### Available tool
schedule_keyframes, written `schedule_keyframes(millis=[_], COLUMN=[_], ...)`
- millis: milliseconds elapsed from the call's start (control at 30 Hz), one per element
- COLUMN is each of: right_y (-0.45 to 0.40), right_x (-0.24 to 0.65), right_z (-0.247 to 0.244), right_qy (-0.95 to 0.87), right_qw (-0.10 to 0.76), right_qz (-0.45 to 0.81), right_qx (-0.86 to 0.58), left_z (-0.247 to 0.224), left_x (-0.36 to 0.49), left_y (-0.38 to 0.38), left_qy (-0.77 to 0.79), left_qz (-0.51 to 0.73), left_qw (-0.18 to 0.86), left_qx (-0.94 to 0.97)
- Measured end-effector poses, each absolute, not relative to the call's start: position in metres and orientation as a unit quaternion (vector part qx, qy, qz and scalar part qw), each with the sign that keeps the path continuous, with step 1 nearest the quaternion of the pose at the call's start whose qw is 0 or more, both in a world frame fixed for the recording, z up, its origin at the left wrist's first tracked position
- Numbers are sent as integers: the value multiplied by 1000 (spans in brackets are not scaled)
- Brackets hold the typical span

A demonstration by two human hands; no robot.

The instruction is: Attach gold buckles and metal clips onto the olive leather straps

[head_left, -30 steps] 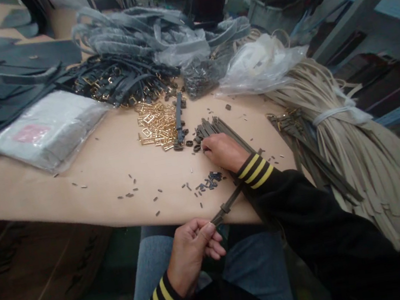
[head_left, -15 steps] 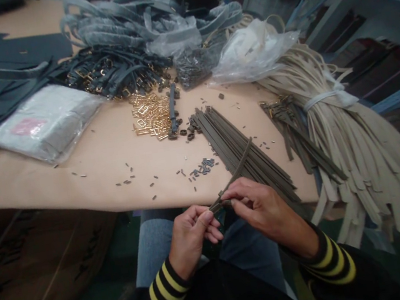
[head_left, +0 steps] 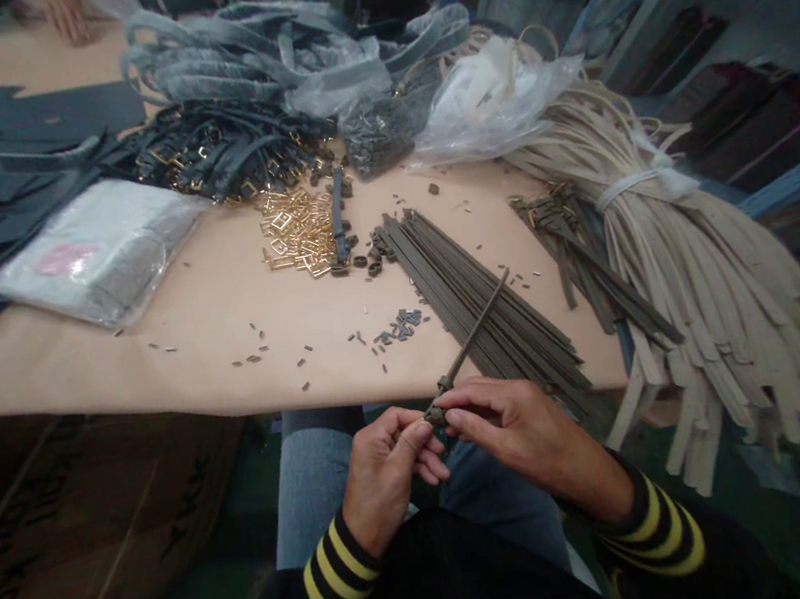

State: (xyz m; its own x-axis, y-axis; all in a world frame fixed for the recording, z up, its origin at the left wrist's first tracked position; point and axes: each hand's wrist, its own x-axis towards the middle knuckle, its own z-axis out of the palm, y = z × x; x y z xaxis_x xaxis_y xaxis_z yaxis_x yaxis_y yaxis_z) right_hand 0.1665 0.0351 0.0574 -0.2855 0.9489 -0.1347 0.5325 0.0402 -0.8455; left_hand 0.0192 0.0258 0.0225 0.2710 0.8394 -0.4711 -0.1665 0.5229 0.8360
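Observation:
Both my hands meet over my lap at the table's front edge. A narrow dark olive strap [head_left: 479, 329] runs from my fingers up to the right, across a pile of similar straps [head_left: 477, 277]. My left hand [head_left: 389, 458] pinches the strap's near end between thumb and fingertips. Opposite it, my right hand [head_left: 523, 427] grips the same end with thumb and forefinger. A small dark loop [head_left: 445, 383] sits around the strap just above my right fingertips. The folded detail between my fingertips is too small to make out.
Small dark metal pieces [head_left: 404, 324] lie scattered on the table [head_left: 112, 355]. Behind them are gold buckles [head_left: 294, 230], black buckled straps [head_left: 224, 145] and a plastic-wrapped packet [head_left: 96, 251]. A tied beige strap bundle [head_left: 683, 265] hangs over the right edge. Another person's hand [head_left: 64, 13] rests far left.
My right fingers have shifted slightly down and left, closer to my left fingertips. The strap's near end is now bunched between them. Another person's hand has appeared at the far left.

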Motion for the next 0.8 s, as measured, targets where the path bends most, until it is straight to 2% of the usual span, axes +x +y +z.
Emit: schedule_keyframes(millis=[133, 233, 500, 800], right_y=[35, 35, 40, 45], right_x=[165, 164, 166, 157], right_z=[57, 54, 53, 63], right_qy=[-669, -633, -618, -664], right_qw=[259, 261, 217, 155], right_qz=[427, 487, 545, 499], right_qx=[-551, -543, -524, -535], left_z=[19, 16, 22, 18], left_x=[15, 11, 4, 3], left_y=[25, 24, 32, 33], left_qy=[470, 442, 399, 400], left_qz=[347, 339, 279, 255], left_qw=[720, 724, 759, 738], left_qx=[374, 405, 432, 480])
